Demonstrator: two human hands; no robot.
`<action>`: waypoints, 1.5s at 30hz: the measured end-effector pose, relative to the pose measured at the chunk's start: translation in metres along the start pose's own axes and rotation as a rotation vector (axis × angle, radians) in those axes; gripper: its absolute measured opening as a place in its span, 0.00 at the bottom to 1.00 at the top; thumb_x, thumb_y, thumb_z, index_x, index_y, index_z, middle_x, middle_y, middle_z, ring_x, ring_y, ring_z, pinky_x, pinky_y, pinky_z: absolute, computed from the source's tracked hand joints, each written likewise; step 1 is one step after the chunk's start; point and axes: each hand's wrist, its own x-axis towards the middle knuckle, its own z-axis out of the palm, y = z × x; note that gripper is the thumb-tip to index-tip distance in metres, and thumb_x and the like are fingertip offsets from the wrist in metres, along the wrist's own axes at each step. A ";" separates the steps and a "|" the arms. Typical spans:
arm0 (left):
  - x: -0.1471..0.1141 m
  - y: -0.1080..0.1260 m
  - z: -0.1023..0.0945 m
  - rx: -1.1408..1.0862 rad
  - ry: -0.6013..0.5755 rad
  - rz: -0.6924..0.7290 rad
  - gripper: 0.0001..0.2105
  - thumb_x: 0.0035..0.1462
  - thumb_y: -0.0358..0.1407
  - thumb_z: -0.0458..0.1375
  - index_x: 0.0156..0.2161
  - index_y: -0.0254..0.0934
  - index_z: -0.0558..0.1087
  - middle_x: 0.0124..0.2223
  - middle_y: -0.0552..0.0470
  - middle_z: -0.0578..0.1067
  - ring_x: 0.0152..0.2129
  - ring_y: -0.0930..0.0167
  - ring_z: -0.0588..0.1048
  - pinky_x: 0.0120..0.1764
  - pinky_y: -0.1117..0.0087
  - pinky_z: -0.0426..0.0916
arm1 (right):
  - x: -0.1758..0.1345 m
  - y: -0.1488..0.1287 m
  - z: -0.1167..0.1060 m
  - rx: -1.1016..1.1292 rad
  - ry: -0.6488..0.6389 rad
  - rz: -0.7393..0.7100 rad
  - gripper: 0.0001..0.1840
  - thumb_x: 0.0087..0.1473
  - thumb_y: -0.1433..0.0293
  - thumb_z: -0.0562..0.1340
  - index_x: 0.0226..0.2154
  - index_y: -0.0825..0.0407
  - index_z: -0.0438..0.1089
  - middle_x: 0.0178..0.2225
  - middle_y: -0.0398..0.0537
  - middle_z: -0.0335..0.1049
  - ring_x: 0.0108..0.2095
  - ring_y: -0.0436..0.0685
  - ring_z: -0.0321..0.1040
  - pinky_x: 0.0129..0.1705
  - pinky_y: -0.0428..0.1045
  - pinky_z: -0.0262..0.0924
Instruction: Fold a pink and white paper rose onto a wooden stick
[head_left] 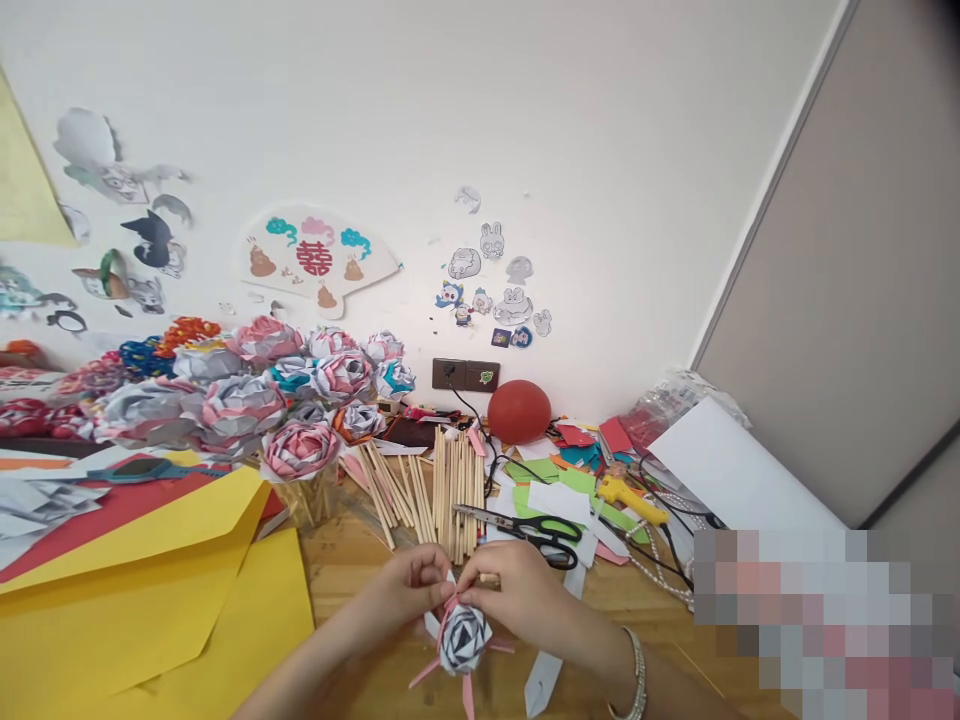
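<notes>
A small paper flower (463,640) in white and dark grey, with pink strips sticking out below and to the sides, is held low over the wooden table. My left hand (420,580) pinches a paper piece at the flower's upper left edge. Beside it, my right hand (501,588) has thumb and fingers closed on the pink paper at the flower's top. The fingertips of both hands nearly meet, and they partly hide the paper between them. To the right of the flower lies a white paper strip (546,672).
Black-handled scissors (536,530) lie just beyond my hands, by wooden sticks (457,480). A yellow glue gun (632,497), paper scraps and a red balloon (519,411) are behind. Finished paper flowers (244,405) stand left, above yellow sheets (247,620). A white roll (739,465) leans right.
</notes>
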 end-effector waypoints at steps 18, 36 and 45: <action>0.002 -0.002 0.008 0.147 0.205 0.144 0.10 0.45 0.41 0.56 0.23 0.37 0.61 0.19 0.63 0.61 0.17 0.75 0.60 0.22 0.75 0.54 | 0.000 0.009 -0.013 -0.047 -0.132 -0.392 0.22 0.43 0.82 0.49 0.35 0.51 0.72 0.38 0.44 0.70 0.38 0.50 0.66 0.42 0.42 0.56; 0.005 -0.013 0.013 0.155 0.230 0.098 0.10 0.44 0.40 0.57 0.23 0.38 0.61 0.17 0.63 0.61 0.16 0.75 0.63 0.22 0.75 0.56 | -0.002 0.009 -0.008 -0.210 -0.184 -0.361 0.22 0.45 0.79 0.50 0.39 0.46 0.70 0.36 0.43 0.70 0.34 0.51 0.66 0.35 0.43 0.56; 0.002 -0.001 0.014 0.064 0.233 0.096 0.15 0.42 0.46 0.59 0.23 0.38 0.60 0.17 0.62 0.63 0.16 0.74 0.65 0.22 0.73 0.60 | 0.002 0.010 -0.011 0.045 -0.073 -0.229 0.23 0.42 0.81 0.49 0.37 0.49 0.72 0.36 0.44 0.70 0.37 0.52 0.66 0.40 0.44 0.57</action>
